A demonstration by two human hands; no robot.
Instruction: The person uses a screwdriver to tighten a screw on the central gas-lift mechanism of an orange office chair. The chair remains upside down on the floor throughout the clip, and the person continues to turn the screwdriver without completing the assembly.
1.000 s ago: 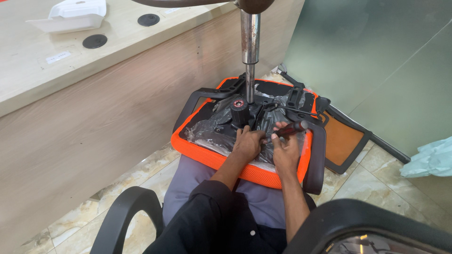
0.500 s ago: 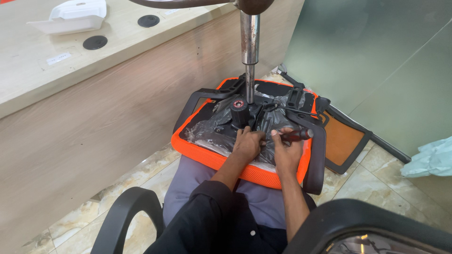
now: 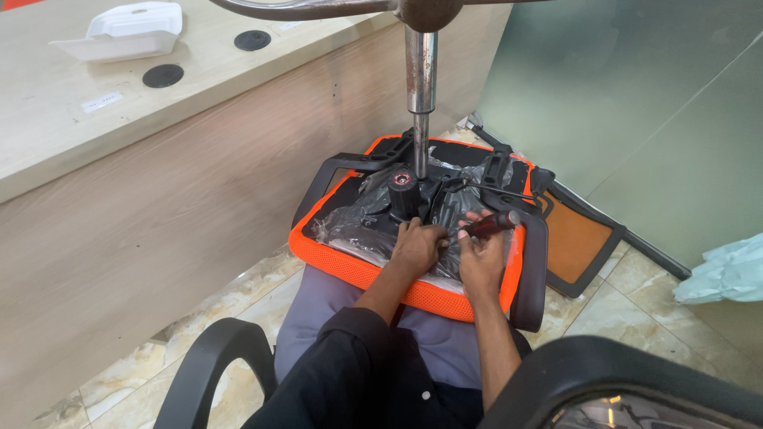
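Resting upside down on the person's lap, the orange chair seat (image 3: 358,266) shows its underside, which is wrapped in clear plastic film (image 3: 350,226). A black mechanism plate (image 3: 405,199) sits at the centre of the underside, and a metal gas cylinder (image 3: 420,87) rises upright from it toward the chair base at the top edge of the view. Black armrests (image 3: 534,270) run along both sides of the seat.

The left hand (image 3: 416,246) lies on the film-covered underside just in front of the mechanism plate, fingers curled downward and pressing on the surface; whether they pinch a small part cannot be told. The right hand (image 3: 482,262) sits just beside the left, fingers closed around the dark red handle of a screwdriver (image 3: 489,225). The handle points up and to the right; the tip is directed toward the area between the two hands and is hidden by the fingers.

A wooden desk (image 3: 119,159) stands to the left, carrying a white foam box (image 3: 127,32). An orange mesh panel (image 3: 576,246) lies on the tiled floor (image 3: 238,294) to the right, near the glass partition (image 3: 636,95).
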